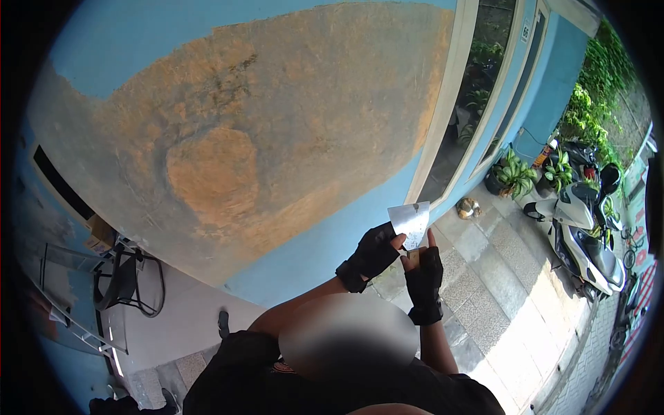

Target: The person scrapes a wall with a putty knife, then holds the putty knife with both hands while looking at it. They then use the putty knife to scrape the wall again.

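Observation:
Both hands, in black fingerless gloves, come together in front of my chest over a scraper with a broad, shiny metal blade [411,223]. The blade points up and away, with some marks on its face. My right hand [424,277] is closed near its base, by a tan, wood-like piece [414,256], with the index finger stretched up along the blade's edge. My left hand [377,253] is closed at the blade's left side, its thumb pressed against the metal. The gloves hide most of the handle.
A blue wall has a large bare, patched plaster area [297,117]. Right of it are a glazed door [477,90], potted plants [515,174], a small brown-and-white bundle [468,208] and a parked scooter [588,238]. A black chair [128,280] stands at left; a dark shoe [223,323] shows below.

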Demonstrator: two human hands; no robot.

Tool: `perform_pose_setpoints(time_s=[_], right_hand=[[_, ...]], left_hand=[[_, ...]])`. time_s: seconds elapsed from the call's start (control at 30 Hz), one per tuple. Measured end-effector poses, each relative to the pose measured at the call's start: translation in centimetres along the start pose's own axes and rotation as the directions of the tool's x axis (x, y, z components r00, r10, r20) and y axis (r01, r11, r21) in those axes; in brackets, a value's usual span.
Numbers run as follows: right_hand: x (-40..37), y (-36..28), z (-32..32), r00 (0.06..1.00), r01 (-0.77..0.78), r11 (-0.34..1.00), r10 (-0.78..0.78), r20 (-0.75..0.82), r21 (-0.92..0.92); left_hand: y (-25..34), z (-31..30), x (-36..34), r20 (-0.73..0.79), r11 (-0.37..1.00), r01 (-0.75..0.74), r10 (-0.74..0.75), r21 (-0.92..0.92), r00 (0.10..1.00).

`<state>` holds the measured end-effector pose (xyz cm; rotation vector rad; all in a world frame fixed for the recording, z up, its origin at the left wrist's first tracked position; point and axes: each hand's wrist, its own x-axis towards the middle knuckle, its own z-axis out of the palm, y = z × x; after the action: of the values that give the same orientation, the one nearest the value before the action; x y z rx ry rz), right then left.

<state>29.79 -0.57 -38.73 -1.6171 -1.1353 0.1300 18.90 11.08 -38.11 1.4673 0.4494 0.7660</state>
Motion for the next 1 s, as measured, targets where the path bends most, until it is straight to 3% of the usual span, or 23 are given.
perform_pose_setpoints(time_s=[0.07,0.1,0.13,0.2,0.27,0.33,0.47,0.53,0.63,0.7,0.8,0.93,1.0], right_hand=[[-0.2,1.0,1.0,0.982,-0.190,0.936,0.173,0.082,0.296],[-0.2,1.3,1.6,0.962,-0.272,0.874,0.254,0.099,0.402],[-0.1,1.5,1.8,0.962,-0.273,0.872,0.260,0.088,0.405],[0.8,1.1,1.6,0.893,-0.450,0.708,0.341,0.294,0.544],[2.1,0.4,1.2,0.890,-0.456,0.726,0.357,0.284,0.516],[3.6,0.6,0.7,0.891,-0.452,0.703,0.334,0.306,0.549],[7.3,4.2,0.1,0.874,-0.473,0.688,0.288,0.391,0.551],[9.5,5.5,-0.3,0.860,-0.494,0.567,0.207,0.466,0.660],[14.3,7.1,-1.1,0.819,-0.538,0.503,0.124,0.560,0.676],[17.3,8.1,-2.0,0.797,-0.553,0.487,0.071,0.600,0.676],[21.3,9.2,-3.0,0.731,-0.602,0.470,-0.001,0.683,0.645],[25.0,10.7,-3.0,0.644,-0.644,0.442,-0.128,0.754,0.625],[26.3,10.7,-2.9,0.584,-0.673,0.432,-0.188,0.790,0.601]], left_hand=[[0.7,0.0,0.0,0.005,0.993,-0.101,0.101,-0.064,0.995],[1.9,-0.4,0.1,0.033,0.993,-0.086,0.083,0.081,0.996],[2.2,-0.6,0.3,0.045,0.993,-0.084,0.080,0.084,0.996],[2.4,-0.9,1.1,0.031,0.959,-0.138,0.135,0.247,0.990],[2.2,-0.8,2.2,0.030,0.961,-0.157,0.155,0.228,0.988],[2.1,-0.5,3.7,0.017,0.962,-0.175,0.175,0.207,0.984],[2.4,0.4,6.7,-0.027,0.917,-0.212,0.234,0.338,0.972],[2.3,1.2,8.2,-0.090,0.896,-0.239,0.291,0.375,0.952],[2.3,2.1,11.7,-0.187,0.834,-0.216,0.352,0.508,0.917],[1.4,2.7,14.1,-0.250,0.902,-0.203,0.312,0.381,0.917],[1.9,3.9,16.7,-0.294,0.903,-0.241,0.353,0.355,0.888],[1.8,4.7,18.5,-0.444,0.898,-0.201,0.376,0.392,0.813],[1.6,4.5,18.7,-0.466,0.917,-0.168,0.334,0.362,0.820]])
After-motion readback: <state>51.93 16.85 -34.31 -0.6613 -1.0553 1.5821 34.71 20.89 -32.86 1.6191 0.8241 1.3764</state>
